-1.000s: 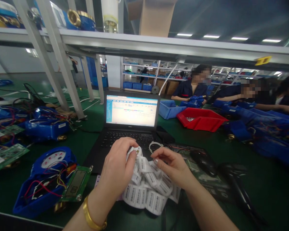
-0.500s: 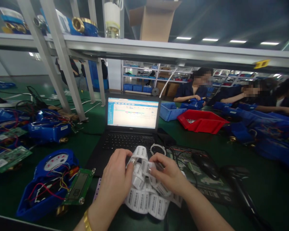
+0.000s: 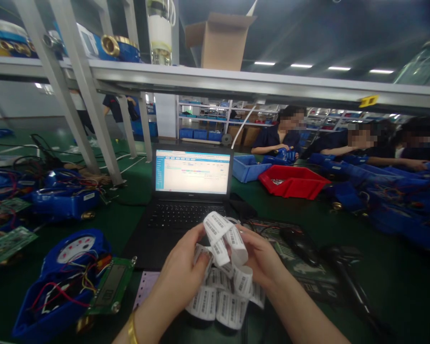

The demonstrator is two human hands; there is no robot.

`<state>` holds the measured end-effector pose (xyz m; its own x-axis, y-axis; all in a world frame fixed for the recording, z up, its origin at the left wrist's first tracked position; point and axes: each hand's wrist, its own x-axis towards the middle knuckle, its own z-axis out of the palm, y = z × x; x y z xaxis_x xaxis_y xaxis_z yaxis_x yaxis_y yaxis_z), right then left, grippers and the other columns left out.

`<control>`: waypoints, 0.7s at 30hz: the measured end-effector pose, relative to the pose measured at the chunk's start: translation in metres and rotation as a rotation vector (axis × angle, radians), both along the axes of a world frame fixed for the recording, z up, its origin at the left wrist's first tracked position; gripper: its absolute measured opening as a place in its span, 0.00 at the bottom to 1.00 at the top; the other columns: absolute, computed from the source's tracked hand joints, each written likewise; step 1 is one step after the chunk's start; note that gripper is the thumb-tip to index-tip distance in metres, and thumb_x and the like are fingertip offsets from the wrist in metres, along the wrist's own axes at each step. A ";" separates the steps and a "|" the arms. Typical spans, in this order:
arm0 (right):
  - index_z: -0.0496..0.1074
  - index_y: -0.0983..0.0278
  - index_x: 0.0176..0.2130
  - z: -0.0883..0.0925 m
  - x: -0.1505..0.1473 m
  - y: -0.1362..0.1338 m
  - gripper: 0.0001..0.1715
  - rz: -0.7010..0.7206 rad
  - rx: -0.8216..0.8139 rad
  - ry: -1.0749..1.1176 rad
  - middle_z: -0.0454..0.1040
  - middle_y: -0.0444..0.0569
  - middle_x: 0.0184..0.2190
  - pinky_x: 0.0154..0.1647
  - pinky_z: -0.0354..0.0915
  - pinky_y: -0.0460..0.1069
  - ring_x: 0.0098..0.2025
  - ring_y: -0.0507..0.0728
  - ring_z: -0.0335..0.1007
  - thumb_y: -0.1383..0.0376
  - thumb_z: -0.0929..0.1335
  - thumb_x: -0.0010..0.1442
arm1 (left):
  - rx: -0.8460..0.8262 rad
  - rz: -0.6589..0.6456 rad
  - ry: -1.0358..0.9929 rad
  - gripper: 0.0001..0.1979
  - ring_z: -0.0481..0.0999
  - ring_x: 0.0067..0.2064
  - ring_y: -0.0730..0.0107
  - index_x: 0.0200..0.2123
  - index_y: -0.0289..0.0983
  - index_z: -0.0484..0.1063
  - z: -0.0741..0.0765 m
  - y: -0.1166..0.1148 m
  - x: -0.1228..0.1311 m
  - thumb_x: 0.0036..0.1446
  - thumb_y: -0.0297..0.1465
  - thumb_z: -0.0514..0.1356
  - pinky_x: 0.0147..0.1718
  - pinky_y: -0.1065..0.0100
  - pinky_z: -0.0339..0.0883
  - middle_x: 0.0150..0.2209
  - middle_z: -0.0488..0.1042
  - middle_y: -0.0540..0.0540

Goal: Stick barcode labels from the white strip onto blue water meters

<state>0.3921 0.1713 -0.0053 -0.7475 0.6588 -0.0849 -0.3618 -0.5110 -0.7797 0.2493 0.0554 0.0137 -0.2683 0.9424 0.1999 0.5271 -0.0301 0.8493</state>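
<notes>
A long strip of white barcode labels [image 3: 218, 230] lies looped and bunched between my hands, in front of the laptop [image 3: 191, 179]. My left hand [image 3: 184, 263] grips the left side of the bunch, thumb on top. My right hand [image 3: 260, 253] is closed around its right side, with the fingertips partly hidden behind the loops. Lower coils of the strip hang or rest below my hands. To the left, an opened blue meter housing [image 3: 60, 282] shows wires and a green circuit board with a display [image 3: 111, 286].
A black mouse [image 3: 299, 243] and a barcode scanner [image 3: 351, 282] lie to the right. Behind them stand a red bin [image 3: 294, 184] and a blue bin [image 3: 251, 169]. More blue meters [image 3: 64, 200] crowd the left. A metal shelf [image 3: 215, 79] crosses above. Co-workers sit across at right.
Some loops of the label strip have been turned over and lifted between my hands. My right hand has moved slightly right, around the strip's side. The view has shifted a little.
</notes>
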 end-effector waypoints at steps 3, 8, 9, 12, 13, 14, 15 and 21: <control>0.70 0.66 0.25 0.000 0.000 -0.002 0.15 0.064 -0.003 -0.048 0.69 0.45 0.22 0.22 0.62 0.44 0.21 0.52 0.64 0.61 0.76 0.41 | 0.131 -0.051 -0.182 0.38 0.63 0.60 0.64 0.65 0.50 0.44 0.002 0.007 -0.001 0.56 0.25 0.56 0.57 0.60 0.60 0.64 0.55 0.47; 0.68 0.66 0.22 -0.002 -0.001 -0.001 0.16 0.065 0.061 -0.116 0.63 0.41 0.18 0.20 0.55 0.41 0.20 0.48 0.57 0.62 0.76 0.38 | 0.273 -0.170 -0.090 0.13 0.69 0.54 0.65 0.43 0.41 0.74 0.018 0.009 -0.002 0.55 0.25 0.57 0.53 0.67 0.63 0.52 0.70 0.46; 0.68 0.67 0.22 -0.002 -0.001 -0.001 0.17 0.068 0.078 -0.126 0.62 0.41 0.18 0.19 0.53 0.41 0.20 0.48 0.55 0.61 0.77 0.38 | 0.250 -0.133 -0.111 0.08 0.72 0.48 0.66 0.36 0.39 0.75 0.020 0.009 -0.002 0.55 0.27 0.57 0.48 0.68 0.65 0.46 0.73 0.45; 0.66 0.66 0.22 -0.002 0.000 -0.002 0.22 0.074 0.116 -0.138 0.60 0.40 0.15 0.17 0.48 0.40 0.17 0.47 0.51 0.56 0.78 0.39 | 0.157 0.087 -0.268 0.07 0.72 0.30 0.70 0.28 0.35 0.70 0.021 0.013 -0.001 0.53 0.33 0.58 0.29 0.73 0.66 0.28 0.72 0.47; 0.66 0.66 0.23 -0.002 0.001 -0.002 0.24 0.085 0.128 -0.129 0.61 0.40 0.16 0.17 0.48 0.41 0.17 0.47 0.52 0.55 0.78 0.39 | 0.130 0.158 -0.326 0.09 0.70 0.26 0.72 0.27 0.35 0.67 0.019 0.015 -0.001 0.51 0.35 0.59 0.24 0.74 0.63 0.24 0.70 0.49; 0.65 0.66 0.23 -0.001 0.002 -0.003 0.25 0.100 0.141 -0.107 0.64 0.41 0.17 0.17 0.49 0.41 0.18 0.47 0.54 0.54 0.79 0.39 | 0.104 0.211 -0.385 0.10 0.68 0.23 0.73 0.27 0.36 0.64 0.017 0.017 -0.001 0.50 0.36 0.59 0.21 0.75 0.60 0.20 0.67 0.51; 0.65 0.66 0.23 0.000 0.003 -0.004 0.26 0.114 0.153 -0.073 0.67 0.43 0.20 0.18 0.52 0.41 0.19 0.48 0.57 0.54 0.79 0.39 | 0.083 0.245 -0.440 0.10 0.67 0.20 0.73 0.28 0.37 0.61 0.015 0.019 -0.002 0.49 0.36 0.58 0.18 0.75 0.59 0.18 0.66 0.53; 0.64 0.65 0.25 0.004 0.006 -0.004 0.25 0.053 0.127 0.078 0.73 0.48 0.27 0.24 0.60 0.43 0.24 0.52 0.66 0.56 0.79 0.43 | -0.006 0.171 -0.527 0.14 0.65 0.18 0.70 0.32 0.39 0.55 0.007 0.020 -0.004 0.48 0.39 0.58 0.15 0.76 0.57 0.16 0.65 0.54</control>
